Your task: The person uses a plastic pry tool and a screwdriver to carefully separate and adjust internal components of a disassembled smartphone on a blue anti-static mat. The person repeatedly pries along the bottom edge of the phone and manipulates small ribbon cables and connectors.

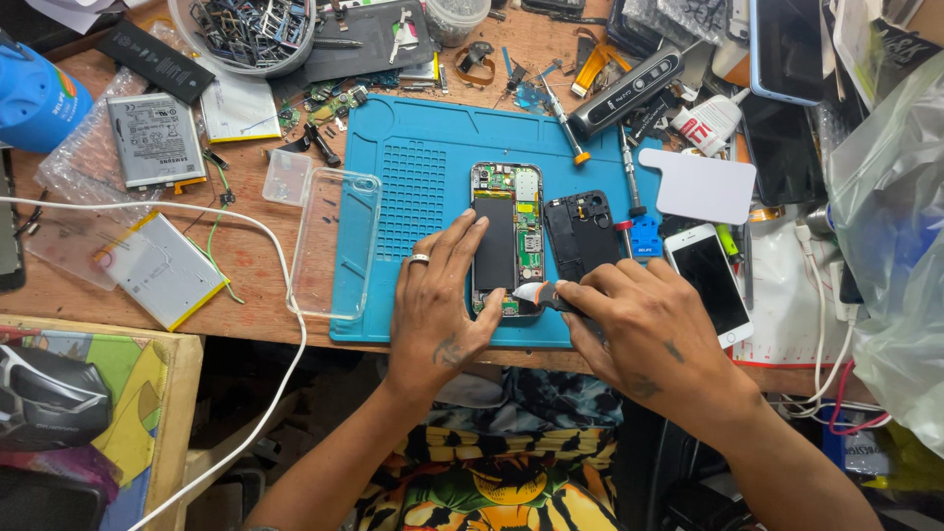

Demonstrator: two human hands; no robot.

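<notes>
Matt blue rubbery mat [413, 197] on worn wooden worktop [256, 246]; clear glossy plastic case [334, 246] at the mat's left edge.

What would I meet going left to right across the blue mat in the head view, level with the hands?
Clear phone case → left hand → opened phone → white-tipped tool → right hand → white phone, off the blue mat.
</notes>
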